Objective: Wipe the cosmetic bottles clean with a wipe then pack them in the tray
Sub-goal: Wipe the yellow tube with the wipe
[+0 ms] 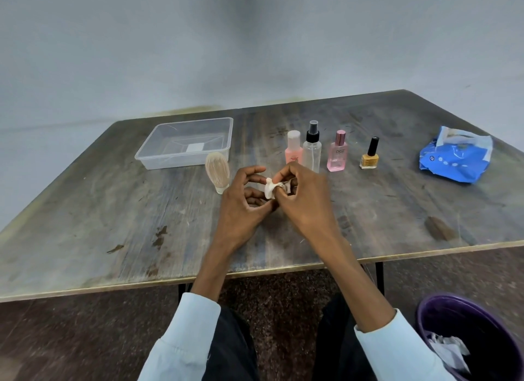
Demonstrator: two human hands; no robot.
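Note:
Both hands meet over the middle of the table, pinching a small crumpled white wipe (271, 188). My left hand (243, 207) holds its lower edge and my right hand (304, 199) grips its top. Behind them stand a pink bottle (293, 147), a clear spray bottle (312, 148), a pink perfume bottle (338, 152) and a yellow nail polish bottle (369, 155). A beige tube (217, 169) stands cap-down left of my hands. The clear plastic tray (158, 156) sits empty at the back left.
A blue wipes pack (456, 161) lies at the right of the worn wooden table (113, 224). A purple bin (442, 318) with crumpled wipes in it stands on the floor at the lower right.

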